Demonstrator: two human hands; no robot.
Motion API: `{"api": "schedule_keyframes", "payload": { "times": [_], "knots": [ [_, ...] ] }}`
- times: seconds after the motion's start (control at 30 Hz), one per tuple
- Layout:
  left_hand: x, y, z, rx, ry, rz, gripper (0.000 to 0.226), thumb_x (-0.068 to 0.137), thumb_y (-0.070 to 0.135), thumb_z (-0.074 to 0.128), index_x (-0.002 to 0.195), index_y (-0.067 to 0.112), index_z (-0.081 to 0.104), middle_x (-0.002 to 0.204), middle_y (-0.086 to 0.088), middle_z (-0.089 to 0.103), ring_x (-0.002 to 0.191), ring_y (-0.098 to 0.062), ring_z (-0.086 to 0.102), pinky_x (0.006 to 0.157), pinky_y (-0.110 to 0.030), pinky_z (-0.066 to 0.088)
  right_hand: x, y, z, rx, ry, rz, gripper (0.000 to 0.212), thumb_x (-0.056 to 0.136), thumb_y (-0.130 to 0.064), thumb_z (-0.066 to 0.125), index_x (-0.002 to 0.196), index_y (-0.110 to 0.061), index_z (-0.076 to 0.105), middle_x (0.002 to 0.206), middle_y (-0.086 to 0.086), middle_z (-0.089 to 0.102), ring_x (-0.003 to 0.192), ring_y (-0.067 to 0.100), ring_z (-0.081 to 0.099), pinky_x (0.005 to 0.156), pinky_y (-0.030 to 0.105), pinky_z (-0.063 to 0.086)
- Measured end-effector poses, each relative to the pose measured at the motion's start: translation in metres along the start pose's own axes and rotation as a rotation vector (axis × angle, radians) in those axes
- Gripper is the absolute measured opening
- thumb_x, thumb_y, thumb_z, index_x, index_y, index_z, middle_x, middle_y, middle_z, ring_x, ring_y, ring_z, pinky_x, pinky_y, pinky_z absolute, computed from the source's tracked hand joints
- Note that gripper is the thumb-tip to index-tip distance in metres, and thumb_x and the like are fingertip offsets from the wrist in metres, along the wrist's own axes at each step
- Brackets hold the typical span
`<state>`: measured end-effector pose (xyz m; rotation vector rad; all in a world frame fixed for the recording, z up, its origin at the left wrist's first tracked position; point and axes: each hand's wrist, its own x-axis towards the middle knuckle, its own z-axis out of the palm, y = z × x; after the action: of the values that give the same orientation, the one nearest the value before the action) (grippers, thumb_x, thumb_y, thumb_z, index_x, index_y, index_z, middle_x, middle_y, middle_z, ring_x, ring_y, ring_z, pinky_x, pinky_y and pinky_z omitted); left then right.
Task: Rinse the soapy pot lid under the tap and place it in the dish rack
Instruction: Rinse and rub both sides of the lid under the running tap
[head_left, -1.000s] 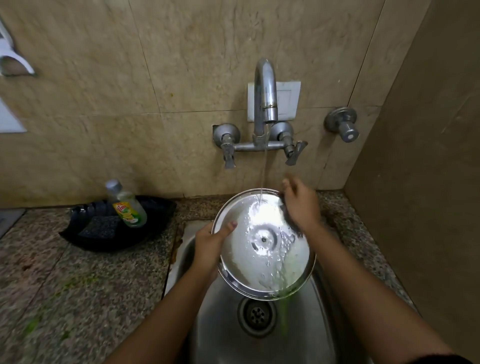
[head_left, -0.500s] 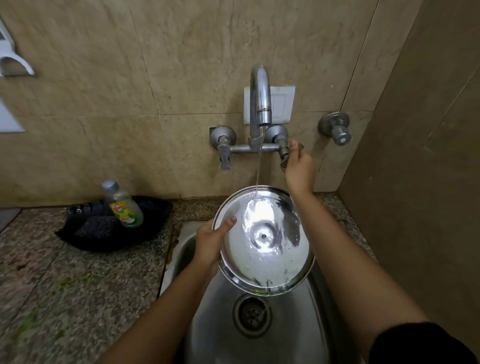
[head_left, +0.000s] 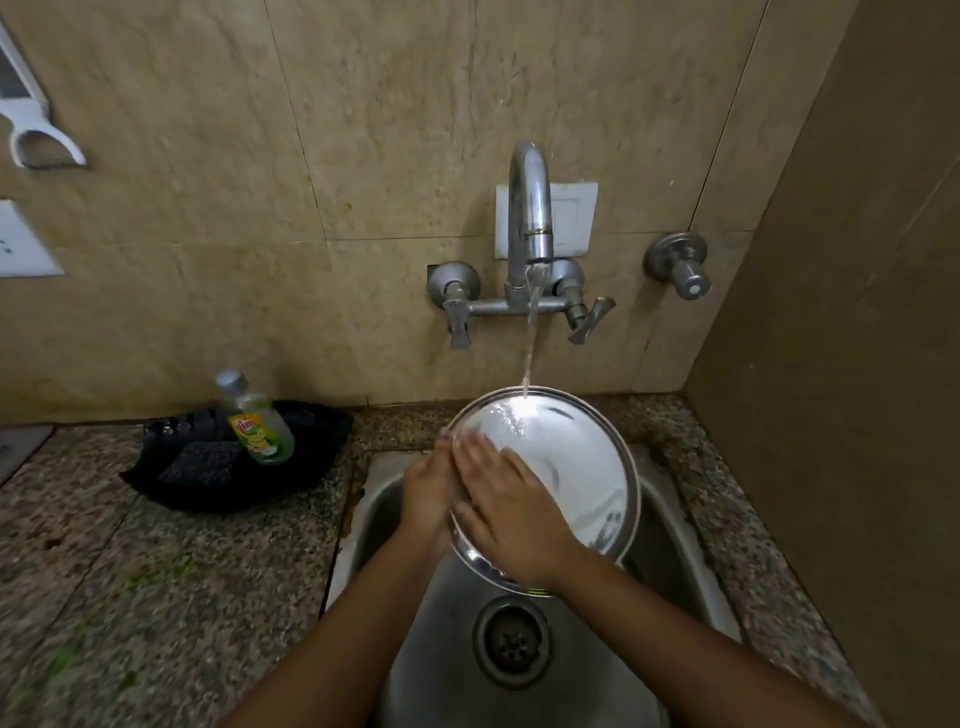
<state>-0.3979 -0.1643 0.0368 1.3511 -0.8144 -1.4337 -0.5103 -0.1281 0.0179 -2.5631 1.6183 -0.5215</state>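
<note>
**Right hand returns to the lid as a stronger stream hits it**

The left hand (head_left: 427, 498) grasps the round, shiny steel pot lid (head_left: 566, 467) at its left rim, fingers behind it and thumb tip showing over the edge. The right hand (head_left: 511, 512) lies flat and unclenched on the lid's face, its fingers (head_left: 475, 452) spread toward the upper left, rubbing rather than gripping. The lid is held tilted over the stainless steel sink (head_left: 670, 551), just above the drain (head_left: 511, 642).

Half a second ago the right hand was up at the right-hand lever (head_left: 589, 319) of the grey wall-mounted tap (head_left: 530, 208); now it is back on the lid, and the water stream (head_left: 529, 343) looks thicker than before, landing on the lid's upper rim. This suggests the flow was opened up and rinsing is in full swing; the move to the rack is not yet due.

To the left, on the speckled granite bench (head_left: 156, 571), a clear bottle of green dish soap (head_left: 254, 421) stands in a black tray (head_left: 218, 483) beside a dark scrub pad (head_left: 200, 462).

No dish rack is in view. The right hand covers the lid's centre, and glare on the wet metal makes it hard to tell whether any soap remains. The left hand's fingers are hidden behind the lid.
</note>
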Motion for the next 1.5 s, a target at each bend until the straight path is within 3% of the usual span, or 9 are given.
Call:
{"api": "schedule_keyframes", "payload": {
  "times": [0.27, 0.5, 0.63, 0.77, 0.97, 1.07, 1.17, 1.43, 1.5],
  "knots": [
    [-0.007, -0.019, -0.005, 0.03, 0.04, -0.011, 0.05, 0.096, 0.041, 0.049, 0.094, -0.004, 0.068, 0.085, -0.02, 0.072, 0.074, -0.026, 0.068, 0.069, -0.034, 0.055, 0.007, 0.064, -0.003, -0.147, 0.057, 0.458, 0.071, 0.096, -0.053, 0.018, 0.152, -0.011, 0.005, 0.161, 0.008, 0.005, 0.148, 0.021, -0.001, 0.121, 0.043, 0.007],
    [0.008, -0.013, -0.007, -0.053, 0.102, 0.008, 0.04, 0.095, 0.042, 0.05, 0.079, 0.012, 0.072, 0.08, -0.008, 0.076, 0.077, -0.02, 0.072, 0.078, -0.031, 0.054, -0.02, 0.017, 0.006, -0.042, -0.127, -0.089, 0.061, 0.099, -0.043, 0.022, 0.153, -0.022, 0.002, 0.161, -0.005, -0.002, 0.147, 0.009, -0.007, 0.12, 0.034, -0.002],
    [0.009, -0.015, -0.02, 0.034, 0.095, 0.055, 0.036, 0.086, 0.04, 0.065, 0.072, 0.008, 0.072, 0.073, -0.011, 0.071, 0.068, -0.022, 0.067, 0.071, -0.038, 0.056, -0.031, 0.073, 0.007, -0.166, -0.027, 0.238, 0.067, 0.095, -0.049, 0.014, 0.152, -0.018, 0.004, 0.16, 0.0, -0.003, 0.148, 0.02, -0.003, 0.121, 0.041, 0.002],
    [-0.005, -0.017, -0.013, 0.097, -0.034, 0.018, 0.022, 0.075, 0.011, 0.078, 0.095, 0.003, 0.073, 0.087, -0.016, 0.076, 0.079, -0.032, 0.073, 0.074, -0.041, 0.06, 0.017, 0.078, -0.009, -0.096, 0.169, 0.448, 0.063, 0.095, -0.044, 0.015, 0.14, -0.009, 0.04, 0.141, 0.017, 0.048, 0.132, 0.035, 0.041, 0.111, 0.046, 0.029],
    [0.01, -0.006, -0.009, 0.369, -0.115, 0.271, 0.026, 0.076, -0.002, 0.072, 0.063, 0.02, 0.071, 0.057, 0.015, 0.07, 0.06, 0.005, 0.061, 0.066, -0.022, 0.05, 0.063, 0.04, -0.035, -0.137, 0.04, -0.297, 0.034, 0.095, -0.038, 0.036, 0.104, -0.02, 0.063, 0.094, 0.003, 0.061, 0.09, 0.023, 0.057, 0.077, 0.038, 0.04],
    [0.01, 0.003, -0.014, 0.339, -0.117, 0.305, 0.01, 0.074, 0.008, 0.079, 0.077, 0.018, 0.076, 0.067, 0.01, 0.073, 0.064, 0.001, 0.066, 0.063, -0.018, 0.054, 0.053, 0.075, -0.041, 0.168, 0.07, -0.009, 0.029, 0.099, -0.031, 0.042, 0.115, -0.019, 0.063, 0.106, 0.003, 0.064, 0.099, 0.019, 0.057, 0.085, 0.038, 0.044],
    [0.012, 0.011, -0.024, 0.228, -0.093, 0.264, 0.015, 0.076, 0.01, 0.078, 0.09, 0.006, 0.076, 0.081, -0.007, 0.076, 0.073, -0.017, 0.072, 0.067, -0.028, 0.058, 0.039, 0.104, -0.049, 0.583, 0.116, 0.305, 0.023, 0.098, -0.023, 0.048, 0.085, -0.022, 0.066, 0.083, -0.002, 0.067, 0.081, 0.015, 0.06, 0.082, 0.044, 0.047],
    [0.011, 0.02, -0.01, 0.386, -0.242, 0.425, 0.004, 0.078, 0.003, 0.074, 0.079, 0.007, 0.074, 0.069, -0.003, 0.067, 0.063, -0.008, 0.058, 0.06, -0.022, 0.046, 0.063, 0.045, -0.058, 0.126, 0.07, -0.139, 0.027, 0.096, -0.038, 0.046, 0.107, -0.023, 0.065, 0.1, -0.002, 0.061, 0.096, 0.013, 0.055, 0.082, 0.034, 0.039],
    [0.009, 0.017, -0.015, 0.339, -0.193, 0.425, 0.004, 0.077, 0.006, 0.076, 0.081, 0.007, 0.075, 0.073, -0.007, 0.07, 0.065, -0.01, 0.061, 0.062, -0.025, 0.05, 0.055, 0.058, -0.053, 0.286, 0.147, -0.016, 0.022, 0.095, -0.038, 0.051, 0.101, -0.025, 0.067, 0.095, -0.005, 0.063, 0.091, 0.011, 0.059, 0.08, 0.032, 0.043]
  ]
}}
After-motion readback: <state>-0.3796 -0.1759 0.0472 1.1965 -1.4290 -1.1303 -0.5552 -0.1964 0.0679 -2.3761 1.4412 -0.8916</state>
